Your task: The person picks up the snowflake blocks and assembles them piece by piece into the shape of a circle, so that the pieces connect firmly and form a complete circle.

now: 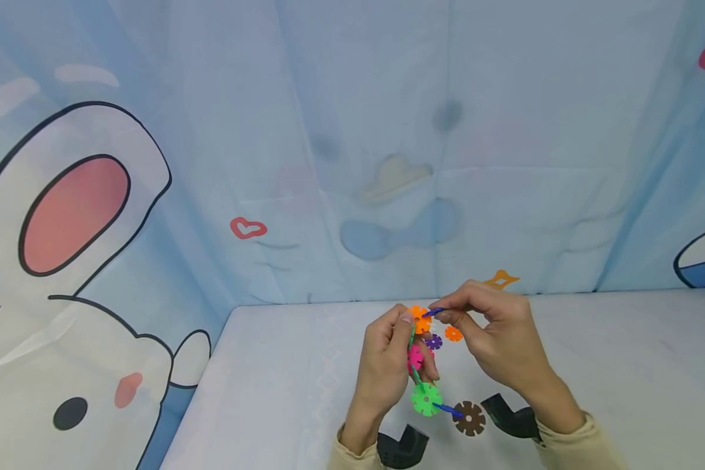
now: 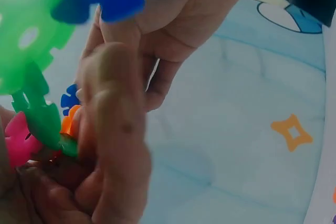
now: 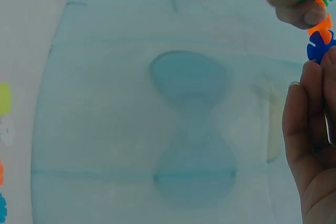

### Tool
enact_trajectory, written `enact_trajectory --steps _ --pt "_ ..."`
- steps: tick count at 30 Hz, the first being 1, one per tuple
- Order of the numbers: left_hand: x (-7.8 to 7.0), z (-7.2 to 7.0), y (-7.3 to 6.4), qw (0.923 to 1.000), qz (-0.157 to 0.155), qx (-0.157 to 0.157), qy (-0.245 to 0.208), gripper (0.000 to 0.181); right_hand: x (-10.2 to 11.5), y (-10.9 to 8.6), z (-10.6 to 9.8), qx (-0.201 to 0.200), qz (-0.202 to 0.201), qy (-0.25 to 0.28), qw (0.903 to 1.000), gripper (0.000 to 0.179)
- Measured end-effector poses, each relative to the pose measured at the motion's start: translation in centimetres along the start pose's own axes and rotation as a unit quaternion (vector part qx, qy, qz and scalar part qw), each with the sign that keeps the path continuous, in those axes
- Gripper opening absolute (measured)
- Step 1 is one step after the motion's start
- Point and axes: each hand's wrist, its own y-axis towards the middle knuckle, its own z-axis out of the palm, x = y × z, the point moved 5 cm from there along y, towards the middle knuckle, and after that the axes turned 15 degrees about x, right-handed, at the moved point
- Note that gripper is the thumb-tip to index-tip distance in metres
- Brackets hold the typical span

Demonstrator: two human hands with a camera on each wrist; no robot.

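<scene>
A chain of notched plastic snowflake discs hangs from my left hand [image 1: 384, 356]. Thumb and fingers there pinch an orange disc [image 1: 420, 320] at its upper end. My right hand [image 1: 502, 333] pinches a blue disc [image 3: 317, 48] between thumb and fingertips, its edge against the orange one. Below the orange disc run a dark green disc [image 2: 42, 114], a pink disc [image 1: 415, 358], another green one, a light green disc [image 1: 426, 399], a blue disc [image 1: 448, 410] seen edge-on and a brown disc [image 1: 469, 418]. My left fingers partly hide the middle of the chain.
Loose discs lie on the white table [image 1: 270, 378] behind the hands, among them a purple disc [image 1: 433, 341] and an orange one. A yellow disc [image 3: 4, 98] and a white disc [image 3: 7, 131] show in the right wrist view. A printed blue curtain [image 1: 341, 130] hangs behind the table.
</scene>
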Motion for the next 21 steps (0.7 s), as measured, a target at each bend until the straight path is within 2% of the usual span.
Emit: enact_trajectory --steps 4,7,10,13,15,17,21 --pt "0.4 -0.7 -0.1 0.9985 -0.029 0.022 -0.042 0.043 -0.3 0.1 0.6 0.011 -0.002 0.000 0.9999 0.037" --pt "0.9 -1.5 -0.1 0.9951 -0.056 0.013 -0.081 0.037 -0.5 0.1 0.9 0.024 0.003 -0.012 0.9996 0.039" --pt "1.3 -2.6 -0.2 0.9909 -0.070 -0.034 -0.110 0.033 -1.4 -0.1 1.0 0.035 0.031 -0.040 0.9981 0.050" --pt "1.7 -3.6 -0.4 0.9825 -0.061 -0.109 -0.139 0.033 -3.4 -0.5 1.6 0.056 0.080 -0.072 0.9926 0.051" --pt "1.9 -4.1 -0.6 0.9735 -0.044 -0.157 -0.160 0.032 -5.3 -1.1 2.5 0.090 0.130 -0.093 0.9831 0.048" --pt "2.2 -4.4 -0.7 0.9634 -0.029 -0.199 -0.177 0.032 -7.3 -1.8 3.9 0.139 0.171 -0.114 0.9687 0.047" --pt "2.7 -4.6 -0.8 0.9487 -0.016 -0.256 -0.184 0.029 -10.4 -3.7 7.4 0.261 0.219 -0.156 0.9270 0.055"
